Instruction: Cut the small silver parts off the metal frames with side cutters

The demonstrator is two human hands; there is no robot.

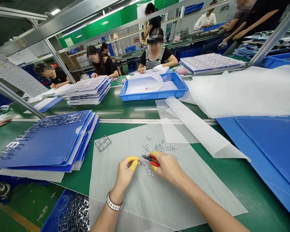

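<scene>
Head camera, angled forward and down.
From head height, the left hand (126, 170) and right hand (166, 166) are caught close up over the tabletop (223, 167); people (155, 56) opposite are framed farther off.

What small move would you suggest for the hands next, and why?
I would ease the red-handled cutters a little left, towards the small shiny piece that the left hand seems to pinch. The right hand already grips the cutters, and their tips point at the left fingertips with a short gap between, so a slow approach seems wise.
</scene>
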